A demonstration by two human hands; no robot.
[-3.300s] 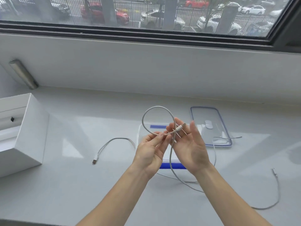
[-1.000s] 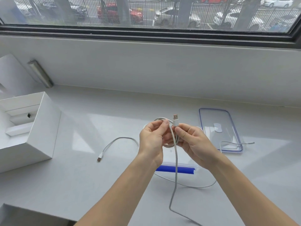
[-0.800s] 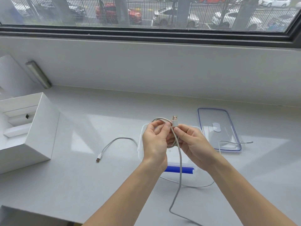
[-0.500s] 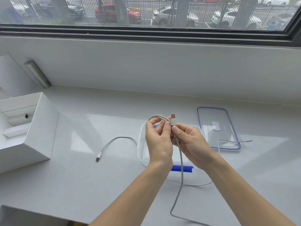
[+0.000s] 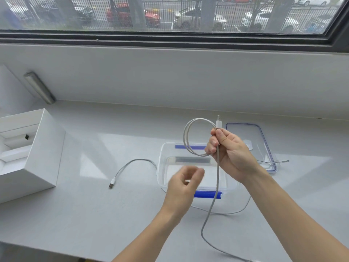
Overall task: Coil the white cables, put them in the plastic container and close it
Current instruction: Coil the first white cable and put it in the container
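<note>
A wide window point(image 5: 170, 14) above a pale grey ledge point(image 5: 75, 214) shows parked cars point(image 5: 132, 16).
</note>
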